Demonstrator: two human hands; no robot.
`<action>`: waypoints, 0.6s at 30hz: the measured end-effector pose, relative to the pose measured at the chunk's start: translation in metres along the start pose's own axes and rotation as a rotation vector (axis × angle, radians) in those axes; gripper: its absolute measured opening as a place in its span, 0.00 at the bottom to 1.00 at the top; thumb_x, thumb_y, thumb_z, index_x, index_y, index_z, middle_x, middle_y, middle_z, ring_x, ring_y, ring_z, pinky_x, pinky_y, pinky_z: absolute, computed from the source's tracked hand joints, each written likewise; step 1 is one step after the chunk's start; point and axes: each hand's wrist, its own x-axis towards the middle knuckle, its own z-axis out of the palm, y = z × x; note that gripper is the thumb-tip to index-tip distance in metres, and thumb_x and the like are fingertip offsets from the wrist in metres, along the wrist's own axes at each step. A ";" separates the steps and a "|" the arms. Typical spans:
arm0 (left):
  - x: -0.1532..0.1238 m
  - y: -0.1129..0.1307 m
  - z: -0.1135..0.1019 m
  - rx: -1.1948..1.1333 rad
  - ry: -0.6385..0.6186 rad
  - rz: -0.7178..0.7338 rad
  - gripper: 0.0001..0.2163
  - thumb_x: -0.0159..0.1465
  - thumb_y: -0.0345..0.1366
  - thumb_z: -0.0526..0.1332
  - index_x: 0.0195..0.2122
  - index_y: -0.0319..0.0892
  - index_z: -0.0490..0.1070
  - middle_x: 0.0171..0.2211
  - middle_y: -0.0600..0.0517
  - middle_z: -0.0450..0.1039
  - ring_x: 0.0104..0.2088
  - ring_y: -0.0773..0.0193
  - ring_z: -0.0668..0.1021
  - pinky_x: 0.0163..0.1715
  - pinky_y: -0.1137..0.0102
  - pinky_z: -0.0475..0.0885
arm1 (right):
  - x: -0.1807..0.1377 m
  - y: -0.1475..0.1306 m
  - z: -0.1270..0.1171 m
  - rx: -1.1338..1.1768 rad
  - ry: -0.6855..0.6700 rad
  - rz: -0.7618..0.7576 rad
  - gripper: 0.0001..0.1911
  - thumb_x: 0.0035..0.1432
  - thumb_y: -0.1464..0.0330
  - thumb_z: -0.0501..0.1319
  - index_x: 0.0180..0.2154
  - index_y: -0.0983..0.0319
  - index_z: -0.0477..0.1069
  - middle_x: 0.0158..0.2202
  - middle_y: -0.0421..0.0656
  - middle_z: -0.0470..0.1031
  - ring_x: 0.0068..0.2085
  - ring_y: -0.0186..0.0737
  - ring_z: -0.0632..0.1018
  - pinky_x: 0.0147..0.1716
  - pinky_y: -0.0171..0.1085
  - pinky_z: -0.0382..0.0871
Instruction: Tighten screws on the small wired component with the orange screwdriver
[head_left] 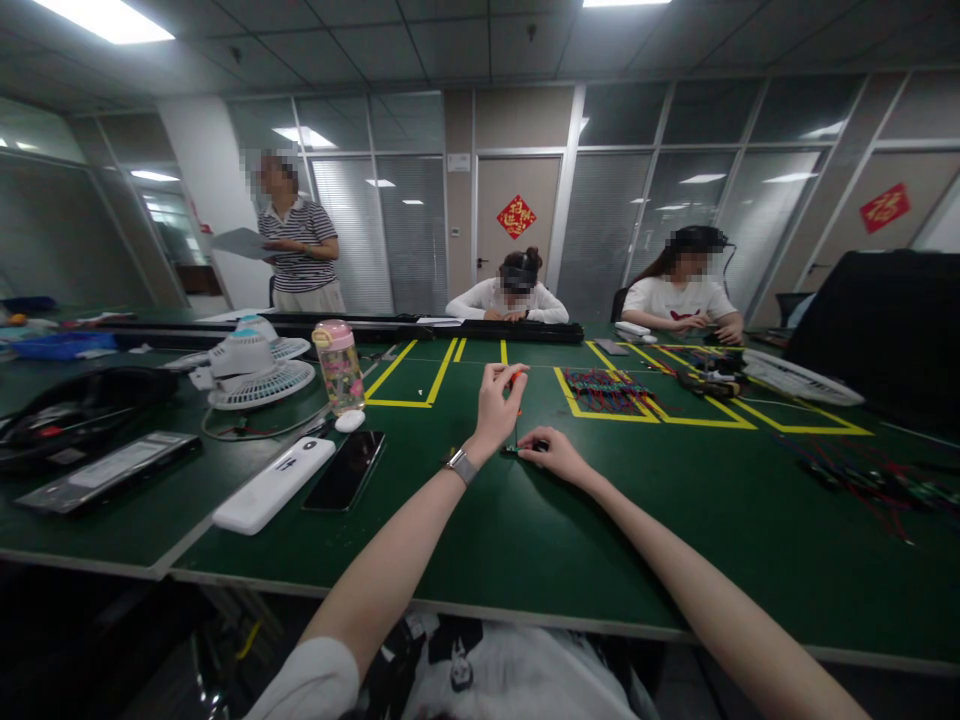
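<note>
My left hand [493, 408], with a watch on its wrist, is closed around a screwdriver [517, 379] with an orange-red and dark handle. Its thin shaft points down at a small green circuit board [511, 450] on the table. The fingers of my right hand [556, 456] pinch the near right side of that board. A small dark part shows by the right fingertips, too small to name. Whether the screwdriver's tip touches the board, I cannot tell.
On the green table [465, 540] to my left are a black phone [345, 470], a white power bank [275, 484], a pink-lidded bottle [339, 368] and white fans [259, 385]. Wired boards [606, 391] lie right, inside yellow tape. Two people sit opposite; another stands at left holding papers.
</note>
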 end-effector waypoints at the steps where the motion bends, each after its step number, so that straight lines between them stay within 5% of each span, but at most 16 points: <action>1: 0.001 -0.001 0.000 -0.015 -0.015 0.006 0.11 0.66 0.34 0.53 0.44 0.43 0.73 0.42 0.49 0.68 0.43 0.65 0.73 0.46 0.69 0.68 | 0.000 -0.001 0.000 -0.005 0.000 0.000 0.08 0.49 0.67 0.64 0.33 0.63 0.78 0.29 0.43 0.76 0.33 0.39 0.75 0.37 0.38 0.68; 6: 0.002 -0.007 0.001 -0.066 -0.059 0.040 0.13 0.67 0.32 0.51 0.49 0.43 0.71 0.42 0.49 0.72 0.43 0.64 0.74 0.46 0.68 0.68 | 0.000 -0.002 -0.001 -0.008 -0.003 -0.001 0.08 0.49 0.67 0.64 0.33 0.63 0.78 0.30 0.43 0.76 0.33 0.40 0.75 0.37 0.38 0.68; 11: -0.001 -0.003 0.001 0.036 0.003 0.013 0.09 0.62 0.38 0.60 0.41 0.44 0.75 0.36 0.50 0.67 0.37 0.65 0.73 0.42 0.70 0.69 | 0.000 -0.001 0.000 0.007 0.005 -0.001 0.08 0.48 0.67 0.64 0.32 0.63 0.78 0.28 0.43 0.75 0.32 0.39 0.75 0.37 0.38 0.68; 18: 0.000 -0.007 0.001 -0.072 -0.076 -0.001 0.14 0.67 0.33 0.50 0.52 0.43 0.69 0.42 0.48 0.72 0.41 0.65 0.75 0.44 0.69 0.69 | -0.001 -0.002 0.000 -0.018 0.017 -0.010 0.08 0.48 0.66 0.64 0.32 0.62 0.78 0.29 0.43 0.76 0.34 0.40 0.75 0.38 0.39 0.68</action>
